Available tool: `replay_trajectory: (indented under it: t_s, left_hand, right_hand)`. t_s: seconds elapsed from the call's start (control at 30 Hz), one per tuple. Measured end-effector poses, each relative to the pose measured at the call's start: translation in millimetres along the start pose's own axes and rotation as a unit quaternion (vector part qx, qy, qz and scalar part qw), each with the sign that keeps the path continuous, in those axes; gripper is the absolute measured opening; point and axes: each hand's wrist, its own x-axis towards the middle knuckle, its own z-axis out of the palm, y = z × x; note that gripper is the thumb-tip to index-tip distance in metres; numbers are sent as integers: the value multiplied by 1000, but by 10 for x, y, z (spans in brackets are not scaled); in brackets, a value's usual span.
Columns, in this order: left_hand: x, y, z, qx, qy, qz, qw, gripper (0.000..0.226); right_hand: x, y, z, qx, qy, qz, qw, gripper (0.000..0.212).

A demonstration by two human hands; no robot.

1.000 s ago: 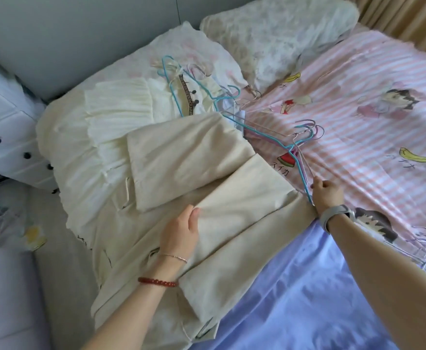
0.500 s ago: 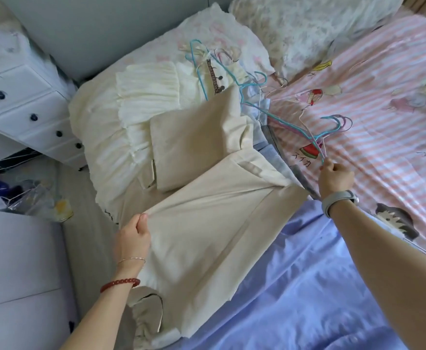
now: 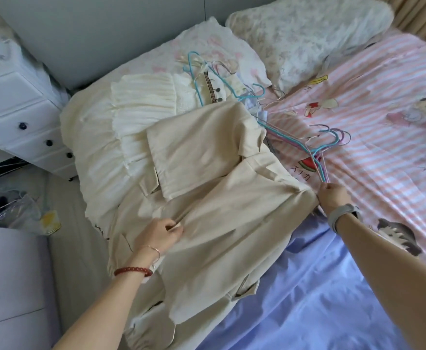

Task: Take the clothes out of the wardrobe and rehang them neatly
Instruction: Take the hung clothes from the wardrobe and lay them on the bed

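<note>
A single head-worn wide-angle camera looks steeply down and forward onto the bed, close above both forearms.

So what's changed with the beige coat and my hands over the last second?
The left hand let go of the folded edge it held, moved out to the coat's side, then came back to the middle of the beige coat, where its fingers now pinch a fold. The coat's flap got opened out flat. The right hand stayed gripping the hangers at the collar end.
</note>
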Motion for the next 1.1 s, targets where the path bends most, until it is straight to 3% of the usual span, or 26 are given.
replay_trajectory:
  t_s: [0.1,0.17,0.23,0.27,0.33,0.4,0.43,0.5,0.57,0.63,0.73,0.8,0.87,0.9,0.97,1.03,1.1]
  left_hand:
    - [261,189,-77,-167,115,-11,979,28]
    - [521,363,-95,-296,121,-112,941,51]
    - [709,467,-74,-403,89,-235,880,69]
    - [767,489,-62,-405,88,-271,869,67]
    - [795,553,-61,-337,127,-265,894,49]
    - [701,679,-143,-310,225,-164,909,24]
    - [620,732,-220,-322,272,-103,901,17]
    - [422,735,-450,-370,357,-7,858,17]
    - [203,600,-676,-397,404,28,824,27]
    - [-5,343,-730,-429,389,-21,815,12]
    - [-271,-81,-592,-452,345,-155,808,42]
    - [-432,-341,-531,-450,363,-169,798,37]
    - [-565,-536,-524,-448,401,-130,789,14]
    - [-597,-620,-524,-432,416,-120,791,11]
    - [-620,-743,-474,-357,382,-152,839,18]
    - [-609,-806,-372,-299,271,-225,887,43]
    - [-643,-811,-289,-250,192,-248,916,62]
  right_hand:
    - [-175,-274,114,-35,62,-64,995,38]
    - [-357,-473,191,-32,98,-175,979,41]
    - [-551,-593,302,-89,72,-303,946,48]
    - [-631,-613,373,-128,41,-348,928,51]
    - [-737,-588,536,-192,-15,-391,900,56]
    - [-757,-497,686,-228,-56,-377,896,57]
    - [-744,-446,742,-244,-74,-360,898,58]
    - [-698,-378,816,-274,-97,-332,897,59]
    - [-665,-377,851,-296,-108,-317,895,60]
    - [-679,-433,872,-302,-114,-306,896,61]
    - [-755,-521,887,-301,-123,-298,898,58]
    - [-793,-527,888,-306,-132,-297,895,57]
    - [-818,-507,850,-316,-142,-300,889,56]
    - [-828,-501,828,-317,-144,-303,887,56]
    - [-881,-500,785,-313,-136,-309,888,56]
    - [-993,-518,757,-299,-124,-316,892,57]
    - [-1142,-537,763,-290,-116,-334,889,57]
